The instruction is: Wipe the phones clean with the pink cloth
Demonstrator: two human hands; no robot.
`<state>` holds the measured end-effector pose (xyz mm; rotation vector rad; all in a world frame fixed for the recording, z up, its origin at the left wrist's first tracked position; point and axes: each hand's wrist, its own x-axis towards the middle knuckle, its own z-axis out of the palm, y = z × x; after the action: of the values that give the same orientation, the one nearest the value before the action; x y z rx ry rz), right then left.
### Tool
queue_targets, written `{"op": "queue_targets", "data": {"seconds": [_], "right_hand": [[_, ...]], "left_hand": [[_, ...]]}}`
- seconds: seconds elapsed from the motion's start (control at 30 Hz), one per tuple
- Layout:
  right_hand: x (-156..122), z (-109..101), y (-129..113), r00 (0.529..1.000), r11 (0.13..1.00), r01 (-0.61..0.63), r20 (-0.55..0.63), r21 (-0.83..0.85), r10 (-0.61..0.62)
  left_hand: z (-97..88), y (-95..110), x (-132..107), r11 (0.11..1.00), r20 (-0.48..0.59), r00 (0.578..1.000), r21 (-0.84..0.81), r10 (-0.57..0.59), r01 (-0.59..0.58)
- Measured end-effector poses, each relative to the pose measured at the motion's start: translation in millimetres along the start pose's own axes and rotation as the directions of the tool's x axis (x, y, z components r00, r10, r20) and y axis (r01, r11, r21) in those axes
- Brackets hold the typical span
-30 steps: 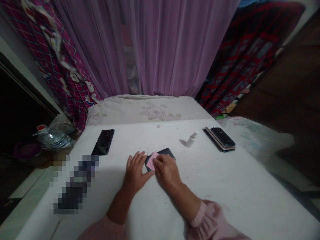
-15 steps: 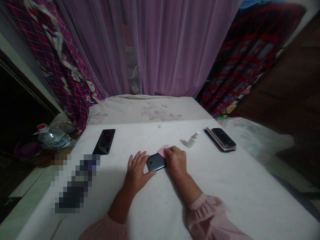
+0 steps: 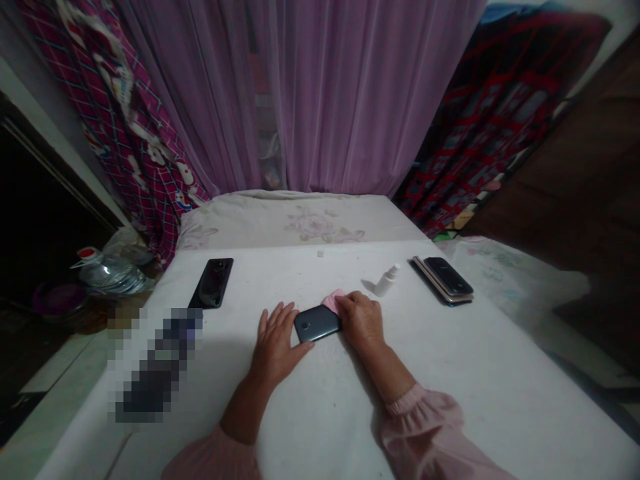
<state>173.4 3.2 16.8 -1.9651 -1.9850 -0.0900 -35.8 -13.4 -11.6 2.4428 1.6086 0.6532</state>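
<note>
A dark grey phone (image 3: pixel 317 323) lies back-up on the white table (image 3: pixel 450 373) in front of me. My left hand (image 3: pixel 276 340) lies flat with fingers spread, its fingertips and thumb against the phone's left end. My right hand (image 3: pixel 363 319) is closed over a small pink cloth (image 3: pixel 332 301), pressing it at the phone's right end. Most of the cloth is hidden under my fingers.
A black phone (image 3: pixel 214 282) lies at the back left. A small white spray bottle (image 3: pixel 387 280) lies behind my right hand. A stack of phones (image 3: pixel 445 279) sits at the back right. A blurred dark object (image 3: pixel 155 367) is at the left. Purple curtains hang behind.
My right hand slid the pink cloth from the phone's left part to its right end, uncovering the grey back. The left hand stayed in place.
</note>
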Motion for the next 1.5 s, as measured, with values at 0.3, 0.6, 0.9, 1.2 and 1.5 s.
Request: {"op": "queue_targets", "data": {"seconds": [0.3, 0.6, 0.9, 1.2, 1.5], "right_hand": [[-1, 3, -38, 0.991, 0.992, 0.124, 0.046, 0.004, -0.124], [-3, 3, -14, 0.999, 0.999, 0.038, 0.002, 0.037, -0.038], [-25, -1, 2, 0.995, 0.996, 0.087, -0.049, 0.014, -0.086], [-44, 4, 15, 0.975, 0.978, 0.181, -0.152, 0.104, -0.164], [-43, 9, -34, 0.912, 0.897, 0.409, -0.107, 0.167, -0.396]], "left_hand": [[1.5, 1, 0, 1.000, 0.001, 1.000, 0.010, 0.004, -0.004], [1.7, -2, -1, 1.000, 0.003, 1.000, 0.008, 0.027, -0.027], [3.5, -3, -1, 0.999, -0.027, 0.999, 0.002, 0.043, -0.043], [4.0, -12, -2, 0.996, 0.041, 0.995, 0.002, 0.087, -0.088], [6.9, -21, -3, 0.992, 0.075, 0.989, 0.008, 0.128, -0.129]]}}
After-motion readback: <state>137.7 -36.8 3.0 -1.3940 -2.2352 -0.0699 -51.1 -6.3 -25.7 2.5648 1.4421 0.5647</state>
